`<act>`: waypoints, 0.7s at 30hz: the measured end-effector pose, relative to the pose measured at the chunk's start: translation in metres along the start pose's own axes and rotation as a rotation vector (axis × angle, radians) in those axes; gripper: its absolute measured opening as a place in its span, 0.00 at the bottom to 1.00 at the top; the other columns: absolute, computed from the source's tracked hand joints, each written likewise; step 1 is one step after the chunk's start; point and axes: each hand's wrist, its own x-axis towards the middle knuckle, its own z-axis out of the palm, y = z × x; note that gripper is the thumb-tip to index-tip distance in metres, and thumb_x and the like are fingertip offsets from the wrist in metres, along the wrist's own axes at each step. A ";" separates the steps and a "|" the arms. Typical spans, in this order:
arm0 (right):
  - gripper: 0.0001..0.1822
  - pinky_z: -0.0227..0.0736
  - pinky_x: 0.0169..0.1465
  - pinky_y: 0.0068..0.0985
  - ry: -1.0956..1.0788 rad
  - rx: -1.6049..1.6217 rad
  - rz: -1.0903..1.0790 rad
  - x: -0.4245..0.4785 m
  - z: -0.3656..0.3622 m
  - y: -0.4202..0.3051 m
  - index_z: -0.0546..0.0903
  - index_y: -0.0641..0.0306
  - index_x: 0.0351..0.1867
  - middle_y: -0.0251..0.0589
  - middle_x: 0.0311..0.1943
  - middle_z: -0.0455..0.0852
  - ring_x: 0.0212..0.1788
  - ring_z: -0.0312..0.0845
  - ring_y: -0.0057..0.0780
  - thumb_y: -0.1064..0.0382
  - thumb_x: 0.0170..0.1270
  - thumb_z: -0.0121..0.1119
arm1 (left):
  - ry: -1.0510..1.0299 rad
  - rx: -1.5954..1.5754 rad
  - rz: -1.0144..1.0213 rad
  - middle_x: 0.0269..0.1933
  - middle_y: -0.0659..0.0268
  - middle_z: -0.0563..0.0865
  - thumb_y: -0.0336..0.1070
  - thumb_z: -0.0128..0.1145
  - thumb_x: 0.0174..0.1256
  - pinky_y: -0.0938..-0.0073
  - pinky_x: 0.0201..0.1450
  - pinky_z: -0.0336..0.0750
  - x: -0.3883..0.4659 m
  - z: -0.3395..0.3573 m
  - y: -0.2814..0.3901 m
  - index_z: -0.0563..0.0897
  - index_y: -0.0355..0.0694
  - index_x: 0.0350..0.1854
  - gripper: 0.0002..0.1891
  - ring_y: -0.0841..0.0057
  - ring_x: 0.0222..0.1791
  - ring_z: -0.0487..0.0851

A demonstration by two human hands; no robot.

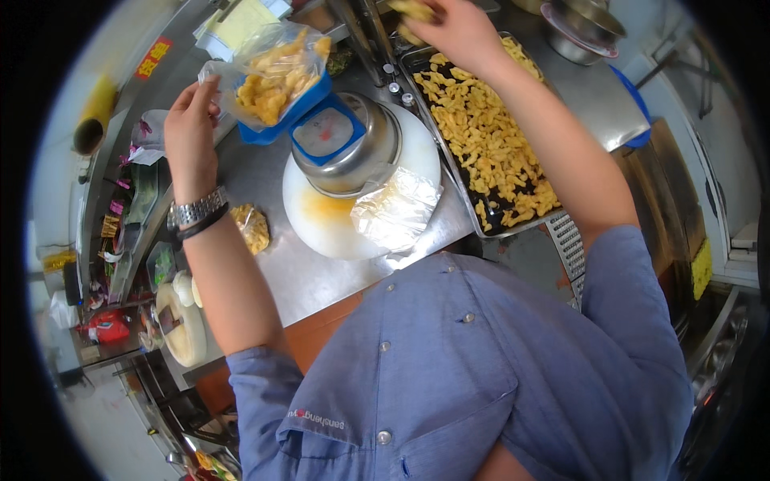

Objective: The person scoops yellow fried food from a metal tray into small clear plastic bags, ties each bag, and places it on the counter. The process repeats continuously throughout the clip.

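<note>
My left hand (pixel 195 117) pinches the rim of a clear plastic bag (pixel 225 90). Golden fried pieces (pixel 271 81) fill part of the bag, which rests over a blue tray (pixel 316 90). The tray adjoins a blue-framed device (pixel 325 133), apparently a scale, on an upturned steel bowl (pixel 355 171). Beneath the bowl is a round white cutting board (pixel 319 231) with a yellow-orange stain. At the top edge of the view, my right hand (pixel 460 30) grips a few fried pieces (pixel 412 12) above the far end of a metal baking tray (pixel 460 180) spread with many more.
Thin clear plastic bags (pixel 397 210) lie on the board's near side. A filled bag (pixel 251 228) sits on the steel table (pixel 295 276) by my left forearm. Steel bowls (pixel 580 36) stand at the back right. Another round board (pixel 180 324) is at the left.
</note>
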 end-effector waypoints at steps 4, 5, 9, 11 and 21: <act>0.19 0.80 0.50 0.32 -0.108 0.415 -0.165 0.067 -0.005 -0.155 0.82 0.68 0.50 0.49 0.43 0.88 0.46 0.86 0.38 0.65 0.56 0.64 | 0.002 -0.677 -0.117 0.27 0.76 0.75 0.28 0.53 0.67 0.88 0.28 0.60 0.011 -0.004 -0.004 0.82 0.28 0.54 0.16 0.89 0.24 0.67; 0.20 0.80 0.52 0.35 -0.021 0.246 -0.237 0.078 0.041 -0.150 0.82 0.61 0.53 0.48 0.44 0.89 0.47 0.86 0.38 0.58 0.59 0.64 | -0.020 -0.708 -0.101 0.27 0.76 0.74 0.28 0.52 0.68 0.88 0.28 0.60 0.013 -0.006 -0.003 0.81 0.28 0.55 0.16 0.90 0.23 0.66; 0.18 0.78 0.57 0.37 -0.294 -0.206 -0.263 0.069 0.110 -0.162 0.83 0.52 0.56 0.41 0.48 0.87 0.49 0.84 0.37 0.52 0.67 0.62 | -0.009 -0.771 -0.118 0.26 0.77 0.73 0.29 0.51 0.69 0.87 0.27 0.58 0.000 -0.008 0.003 0.78 0.29 0.59 0.18 0.91 0.21 0.64; 0.17 0.78 0.57 0.39 -0.096 -0.371 -0.502 0.071 0.128 -0.133 0.84 0.52 0.55 0.41 0.48 0.86 0.50 0.83 0.37 0.52 0.68 0.61 | -0.020 -0.750 -0.111 0.25 0.77 0.73 0.29 0.51 0.70 0.87 0.27 0.57 0.004 -0.005 0.009 0.78 0.29 0.59 0.18 0.91 0.21 0.63; 0.11 0.79 0.49 0.38 -0.233 -0.514 -0.574 0.131 0.051 -0.121 0.85 0.68 0.39 0.55 0.47 0.82 0.46 0.83 0.48 0.64 0.57 0.59 | -0.067 -0.692 -0.116 0.29 0.75 0.74 0.32 0.51 0.74 0.87 0.28 0.58 -0.004 -0.015 -0.004 0.72 0.31 0.66 0.21 0.89 0.24 0.64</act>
